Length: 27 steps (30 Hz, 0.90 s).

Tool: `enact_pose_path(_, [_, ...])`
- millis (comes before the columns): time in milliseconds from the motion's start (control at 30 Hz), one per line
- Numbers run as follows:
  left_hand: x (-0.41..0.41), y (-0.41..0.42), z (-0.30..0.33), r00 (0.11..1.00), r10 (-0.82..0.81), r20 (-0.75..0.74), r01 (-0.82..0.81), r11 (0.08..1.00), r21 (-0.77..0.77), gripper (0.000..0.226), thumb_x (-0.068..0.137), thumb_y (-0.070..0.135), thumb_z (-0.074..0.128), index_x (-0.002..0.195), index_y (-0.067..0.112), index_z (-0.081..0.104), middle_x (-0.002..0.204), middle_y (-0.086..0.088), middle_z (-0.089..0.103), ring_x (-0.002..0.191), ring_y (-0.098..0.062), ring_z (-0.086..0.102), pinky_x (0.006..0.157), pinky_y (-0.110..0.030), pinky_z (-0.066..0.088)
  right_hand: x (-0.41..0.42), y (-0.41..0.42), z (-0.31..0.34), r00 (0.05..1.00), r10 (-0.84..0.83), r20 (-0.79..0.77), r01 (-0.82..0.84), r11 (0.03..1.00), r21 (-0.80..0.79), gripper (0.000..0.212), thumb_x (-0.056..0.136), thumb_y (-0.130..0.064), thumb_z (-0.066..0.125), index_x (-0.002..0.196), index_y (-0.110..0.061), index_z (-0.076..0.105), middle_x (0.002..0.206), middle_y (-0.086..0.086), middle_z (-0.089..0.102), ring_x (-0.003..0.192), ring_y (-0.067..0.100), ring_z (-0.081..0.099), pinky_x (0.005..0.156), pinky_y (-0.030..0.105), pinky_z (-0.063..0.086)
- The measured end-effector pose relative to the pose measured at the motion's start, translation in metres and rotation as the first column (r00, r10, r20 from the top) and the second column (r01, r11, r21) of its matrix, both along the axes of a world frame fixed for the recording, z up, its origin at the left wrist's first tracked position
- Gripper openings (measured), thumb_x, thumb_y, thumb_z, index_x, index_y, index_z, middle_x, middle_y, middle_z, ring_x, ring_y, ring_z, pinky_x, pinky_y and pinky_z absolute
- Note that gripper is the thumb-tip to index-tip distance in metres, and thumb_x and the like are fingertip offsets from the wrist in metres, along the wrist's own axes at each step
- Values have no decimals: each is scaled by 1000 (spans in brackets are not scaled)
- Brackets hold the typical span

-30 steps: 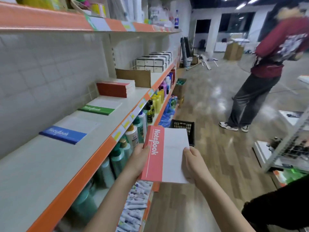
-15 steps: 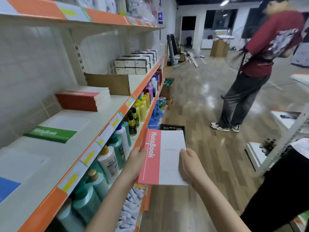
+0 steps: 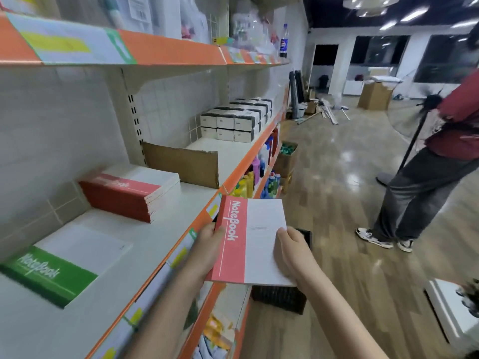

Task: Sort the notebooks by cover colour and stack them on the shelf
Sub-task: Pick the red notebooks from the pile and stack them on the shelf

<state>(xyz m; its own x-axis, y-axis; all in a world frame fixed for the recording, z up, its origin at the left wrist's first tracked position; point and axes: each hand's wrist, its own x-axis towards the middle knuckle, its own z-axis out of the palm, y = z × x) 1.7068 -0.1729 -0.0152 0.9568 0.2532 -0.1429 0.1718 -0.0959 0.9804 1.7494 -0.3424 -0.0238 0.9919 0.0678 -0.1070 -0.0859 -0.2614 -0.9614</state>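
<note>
I hold a red-and-white notebook (image 3: 248, 242) flat in front of me, just off the shelf's orange front edge. My left hand (image 3: 208, 248) grips its red spine side. My right hand (image 3: 291, 251) grips its white right side. On the white shelf (image 3: 166, 229) lies a stack of red notebooks (image 3: 129, 194) to the upper left of the held one. A green-and-white notebook (image 3: 62, 265) lies flat nearer to me at the far left.
A cardboard divider (image 3: 181, 164) stands behind the red stack, with white boxes (image 3: 236, 120) beyond it. Bottles (image 3: 255, 172) fill the lower shelves. A dark basket (image 3: 280, 296) sits on the floor under the notebook. A person (image 3: 430, 161) stands in the aisle at right.
I have moved along the shelf: the blue notebook has left the view and the red stack is now closer. The held notebook is carried higher, level with the shelf edge.
</note>
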Motion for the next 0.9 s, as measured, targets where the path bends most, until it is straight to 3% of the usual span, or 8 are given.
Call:
enact_pose_path(133, [15,27,14,994,106,-4,-106,994,21,29,95,48,46,102,23,60,87,1,74,77,-17,72,74,-34,57,30,31,13,991,125,41,-126,992,22,32,101,-25,31,105,-5,55,111,14,61,105,27,57,95,40,43])
enact_pose_path(233, [19,48,23,974,226,16,-226,974,10,26,97,42,46,103,21,61,90,-1,73,80,-18,72,78,-36,56,51,62,21,975,218,48,-219,975,29,28,101,-27,32,103,-12,55,110,9,61,104,26,57,98,45,43])
enact_pose_path(367, [22,76,38,906,412,97,-412,911,-16,26,98,35,47,113,19,60,103,-6,71,92,-22,69,79,-35,55,81,109,32,924,365,112,-373,926,63,24,100,-23,33,91,-20,55,97,1,62,89,15,59,73,28,45])
enact_pose_path(467, [25,99,48,826,555,94,-554,831,-39,23,99,32,46,108,14,57,103,-10,70,92,-26,68,70,-29,53,104,149,41,865,482,135,-489,872,19,25,99,-21,35,93,-10,57,91,5,59,80,14,54,66,27,40])
enact_pose_path(567, [27,119,51,757,647,92,-646,762,-48,27,100,34,43,111,15,58,101,-9,70,89,-25,70,74,-33,55,128,189,48,767,632,111,-637,770,15,28,100,-23,35,97,-7,57,91,7,60,79,16,55,67,29,41])
enact_pose_path(733, [36,146,53,610,783,121,-785,618,-40,30,102,22,38,86,15,63,85,-7,71,76,-21,66,71,-29,50,168,238,65,605,793,72,-794,608,-32,33,100,-25,37,92,-1,58,78,5,55,62,13,54,48,16,42])
enact_pose_path(833, [44,162,52,584,806,101,-811,585,20,33,100,22,42,79,13,66,82,-7,73,80,-25,68,77,-33,47,191,259,74,531,844,76,-840,536,-87,31,99,-25,40,81,-7,58,67,2,53,45,5,53,38,10,35])
enact_pose_path(900, [51,169,52,566,820,85,-824,566,22,33,99,24,43,81,13,68,82,-8,74,80,-26,67,76,-34,45,204,273,75,488,870,74,-862,493,-116,32,98,-26,43,79,-3,55,68,7,49,46,9,51,39,12,33])
